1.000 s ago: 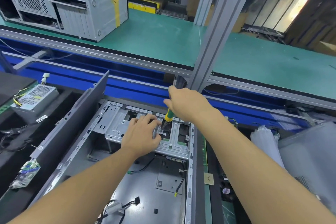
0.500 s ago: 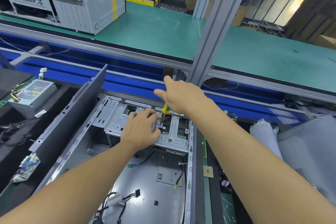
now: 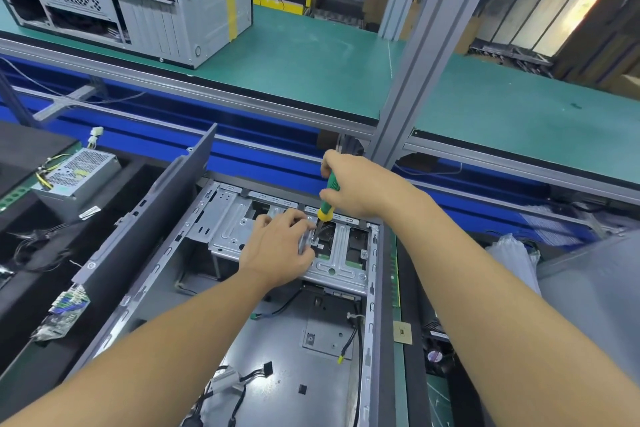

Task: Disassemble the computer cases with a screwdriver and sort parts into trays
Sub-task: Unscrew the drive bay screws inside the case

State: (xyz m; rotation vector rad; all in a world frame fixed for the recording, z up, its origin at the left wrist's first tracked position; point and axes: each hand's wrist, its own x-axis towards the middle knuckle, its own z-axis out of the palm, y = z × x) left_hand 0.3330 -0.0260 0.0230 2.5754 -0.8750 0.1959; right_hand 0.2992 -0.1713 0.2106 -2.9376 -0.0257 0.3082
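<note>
Head view shows the right hand [image 3: 360, 187], loosened a moment ago, now curled round the screwdriver [image 3: 329, 198], its tip on the drive cage [image 3: 341, 256] in the open computer case [image 3: 311, 374], while the left hand [image 3: 277, 250] pinches a metal tab there, so unscrewing likely continues.

No legible text or labels anywhere.

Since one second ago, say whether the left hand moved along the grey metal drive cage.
No; the left hand stays put on the grey metal drive cage.
</note>
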